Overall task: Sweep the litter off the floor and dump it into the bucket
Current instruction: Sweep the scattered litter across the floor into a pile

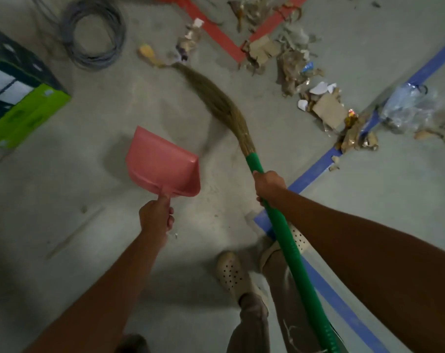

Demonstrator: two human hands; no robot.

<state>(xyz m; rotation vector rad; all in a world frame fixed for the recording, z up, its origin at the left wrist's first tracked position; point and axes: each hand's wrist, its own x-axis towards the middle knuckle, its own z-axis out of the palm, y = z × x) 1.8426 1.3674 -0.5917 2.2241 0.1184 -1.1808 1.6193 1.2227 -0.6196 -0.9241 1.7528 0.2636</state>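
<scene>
Gripping the green plastic-handled grass broom (287, 238) in the right hand (268, 186), fingers (259, 198) wrapped fully round the shaft just below the bristle binding. Holding the pink plastic dustpan (162, 161) by its stub handle in the left hand (156, 216), closed tight on it, pan apparently raised off the grey concrete floor (63, 200), mouth facing forward.

Broom's long axis running from lower right toward upper left, bristle tip bent over and touching a yellow scrap (147, 52). Scattered litter (290, 62) of torn brown cardboard, white paper and clear plastic strung along the red tape (216, 34) and blue tape (315, 169), ahead and rightward, well apart from the pan, nearer the broom hand. Probably calls for drawing scraps back toward the pan. No bucket in view.
</scene>
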